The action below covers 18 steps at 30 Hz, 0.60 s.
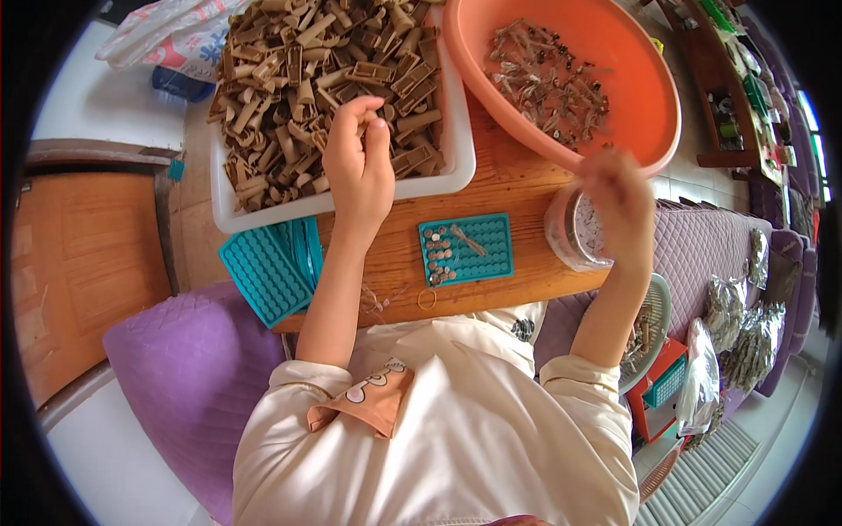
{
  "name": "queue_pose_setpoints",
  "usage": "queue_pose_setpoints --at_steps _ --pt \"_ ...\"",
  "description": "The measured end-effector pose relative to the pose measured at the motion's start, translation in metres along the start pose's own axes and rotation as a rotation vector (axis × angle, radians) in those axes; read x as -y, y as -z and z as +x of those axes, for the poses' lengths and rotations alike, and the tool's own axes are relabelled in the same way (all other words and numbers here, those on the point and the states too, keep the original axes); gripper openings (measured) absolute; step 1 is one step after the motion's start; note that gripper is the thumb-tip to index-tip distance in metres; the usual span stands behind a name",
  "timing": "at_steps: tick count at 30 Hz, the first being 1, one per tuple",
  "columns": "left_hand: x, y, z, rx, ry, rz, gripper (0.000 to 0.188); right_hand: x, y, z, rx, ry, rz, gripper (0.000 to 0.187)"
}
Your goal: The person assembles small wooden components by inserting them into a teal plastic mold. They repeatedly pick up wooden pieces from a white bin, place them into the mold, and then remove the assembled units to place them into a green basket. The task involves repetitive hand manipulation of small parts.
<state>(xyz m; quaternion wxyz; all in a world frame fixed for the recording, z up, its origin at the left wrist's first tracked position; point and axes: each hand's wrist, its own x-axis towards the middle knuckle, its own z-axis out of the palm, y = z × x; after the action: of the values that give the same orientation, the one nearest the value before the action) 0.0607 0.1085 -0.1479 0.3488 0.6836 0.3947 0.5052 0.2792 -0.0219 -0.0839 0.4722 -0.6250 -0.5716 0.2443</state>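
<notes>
My left hand [360, 167] is raised over the near edge of a white tub [458, 162] heaped with brown plastic parts [307, 88]. Its fingers are curled in toward the thumb, and anything between them is hidden. Smeared by motion, my right hand [619, 206] is above a clear round jar [566, 230], by the near rim of an orange basin [645, 96]. Small clear and dark pieces [548, 83] lie in that basin. Between my arms, a teal tray [495, 248] of round pockets carries several small round metallic pieces [438, 250] and a thin clear piece [467, 240].
Stacked teal trays [267, 276] sit at the wooden table's [517, 188] left edge. A rubber band [427, 300] lies at its front. Right of me are a grey-green basket [653, 329], a red box [645, 412] and filled plastic bags [759, 342] on a purple couch.
</notes>
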Motion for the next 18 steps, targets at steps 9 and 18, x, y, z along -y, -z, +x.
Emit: queue_pose_setpoints --at_steps 9,18 --pt "-0.008 0.003 -0.004 0.059 0.017 -0.186 0.031 -0.025 -0.115 -0.100 0.401 0.433 -0.584 0.021" --pt "-0.004 0.009 -0.022 0.088 -0.304 -0.144 0.027 -0.047 -0.136 -0.107 0.425 0.406 -0.601 0.014"
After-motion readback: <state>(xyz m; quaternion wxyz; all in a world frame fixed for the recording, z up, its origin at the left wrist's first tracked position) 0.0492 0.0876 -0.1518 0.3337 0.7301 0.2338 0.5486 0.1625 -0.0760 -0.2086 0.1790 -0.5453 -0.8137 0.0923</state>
